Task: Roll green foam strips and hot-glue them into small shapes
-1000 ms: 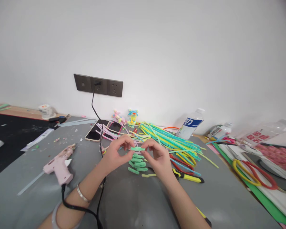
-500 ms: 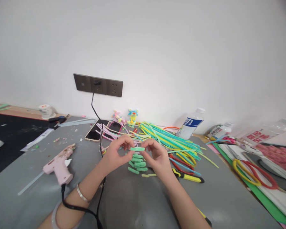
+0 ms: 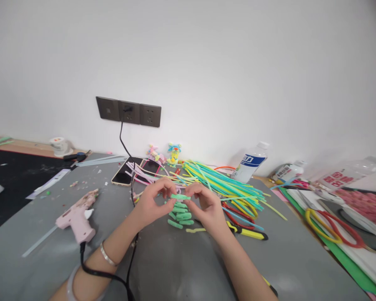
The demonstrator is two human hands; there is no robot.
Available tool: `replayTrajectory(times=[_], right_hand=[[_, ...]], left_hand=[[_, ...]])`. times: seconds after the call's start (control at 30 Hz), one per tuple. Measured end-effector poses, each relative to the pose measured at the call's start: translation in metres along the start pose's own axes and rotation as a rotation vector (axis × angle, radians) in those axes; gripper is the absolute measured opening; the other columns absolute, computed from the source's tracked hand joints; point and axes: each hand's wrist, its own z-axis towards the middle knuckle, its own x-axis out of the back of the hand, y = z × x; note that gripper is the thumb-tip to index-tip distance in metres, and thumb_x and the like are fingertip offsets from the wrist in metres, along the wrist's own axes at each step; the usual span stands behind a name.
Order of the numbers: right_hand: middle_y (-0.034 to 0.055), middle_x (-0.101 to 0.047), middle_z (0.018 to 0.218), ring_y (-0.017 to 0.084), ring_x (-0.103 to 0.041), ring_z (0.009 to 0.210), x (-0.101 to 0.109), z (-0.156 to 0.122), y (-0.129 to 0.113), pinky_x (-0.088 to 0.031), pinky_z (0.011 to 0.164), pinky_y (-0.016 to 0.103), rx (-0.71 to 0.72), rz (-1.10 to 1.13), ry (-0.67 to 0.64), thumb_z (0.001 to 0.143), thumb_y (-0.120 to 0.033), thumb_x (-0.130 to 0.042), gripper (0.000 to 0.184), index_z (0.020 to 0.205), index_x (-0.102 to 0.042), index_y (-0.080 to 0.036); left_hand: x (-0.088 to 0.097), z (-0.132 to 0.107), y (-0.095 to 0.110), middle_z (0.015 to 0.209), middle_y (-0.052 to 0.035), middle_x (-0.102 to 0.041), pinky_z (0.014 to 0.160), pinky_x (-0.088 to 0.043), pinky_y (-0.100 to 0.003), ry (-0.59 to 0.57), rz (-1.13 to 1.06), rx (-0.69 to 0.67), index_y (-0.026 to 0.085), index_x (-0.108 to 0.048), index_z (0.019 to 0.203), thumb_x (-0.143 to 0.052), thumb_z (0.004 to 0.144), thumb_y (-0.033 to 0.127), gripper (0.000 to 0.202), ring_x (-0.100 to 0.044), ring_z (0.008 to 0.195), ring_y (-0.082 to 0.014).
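Note:
Between the fingertips of my left hand (image 3: 155,201) and my right hand (image 3: 207,205) is a short green pipe cleaner piece (image 3: 180,196), pinched at both ends and lying roughly level. Both hands are closed, thumb against fingers. Just below it on the grey mat, a small pile of similar green pieces (image 3: 183,216) lies between my wrists. Behind my hands spreads a bundle of long green, yellow and blue pipe cleaners (image 3: 225,184). Pale pink pipe cleaners (image 3: 141,172) lie behind my left hand, across a phone (image 3: 125,173).
A pink glue gun (image 3: 78,217) lies at left, its black cable (image 3: 105,274) crossing my left forearm. A yellow utility knife (image 3: 249,232) is right of my right wrist. A bottle (image 3: 250,162), small figures (image 3: 174,154) and scissors (image 3: 324,228) stand or lie around the mat.
The green piece between my fingertips has tilted or bent slightly. My hands stay in nearly the same place, and the rest of the table looks unchanged.

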Motion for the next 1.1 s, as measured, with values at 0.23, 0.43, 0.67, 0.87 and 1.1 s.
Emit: replayTrajectory(times=[0.23,0.43,0.67,0.87,1.1], right_hand=[[0.0028,-0.060,0.081,0.019,-0.054,0.080,0.0017,0.0005,0.0016,-0.039,0.070,0.032,-0.004,0.027,0.020,0.087,-0.019,-0.063,0.005,0.086,-0.060,-0.023],[0.0033,-0.060,0.083,0.020,-0.055,0.081,0.0048,0.0009,0.0034,-0.040,0.071,0.033,-0.014,0.003,0.023,0.087,-0.023,-0.064,0.004,0.087,-0.060,-0.023],[0.0032,-0.060,0.082,0.019,-0.055,0.079,0.0048,0.0008,0.0037,-0.039,0.069,0.032,-0.031,-0.014,0.021,0.087,-0.026,-0.064,0.005,0.088,-0.060,-0.023],[0.0027,-0.060,0.082,0.018,-0.054,0.077,0.0045,0.0007,0.0042,-0.038,0.068,0.032,-0.037,-0.017,0.026,0.087,-0.024,-0.064,0.004,0.090,-0.060,-0.023],[0.0034,-0.061,0.083,0.018,-0.054,0.076,0.0039,-0.0006,0.0033,-0.040,0.068,0.032,-0.050,-0.046,0.032,0.087,-0.026,-0.063,0.005,0.092,-0.062,-0.023]], left_hand=[[-0.0007,-0.0001,-0.0010,0.084,-0.0021,-0.055,0.065,-0.041,-0.024,0.012,0.002,0.017,0.018,-0.056,0.088,-0.059,0.081,0.013,0.010,-0.052,0.074,-0.0137],[-0.0005,-0.0005,-0.0026,0.085,-0.0025,-0.057,0.066,-0.042,-0.025,0.033,0.007,0.006,0.018,-0.058,0.089,-0.062,0.082,0.017,0.009,-0.052,0.074,-0.0134],[-0.0009,0.0000,-0.0018,0.083,-0.0024,-0.057,0.066,-0.044,-0.025,0.055,0.039,-0.026,0.019,-0.058,0.088,-0.062,0.081,0.015,0.008,-0.052,0.073,-0.0138],[-0.0007,-0.0002,-0.0001,0.082,-0.0019,-0.056,0.064,-0.043,-0.025,0.062,0.079,-0.049,0.019,-0.057,0.087,-0.061,0.080,0.012,0.011,-0.052,0.072,-0.0137],[-0.0004,0.0006,-0.0016,0.084,-0.0028,-0.057,0.066,-0.044,-0.025,0.075,0.097,-0.085,0.019,-0.057,0.089,-0.060,0.081,0.011,0.012,-0.052,0.073,-0.0136]])
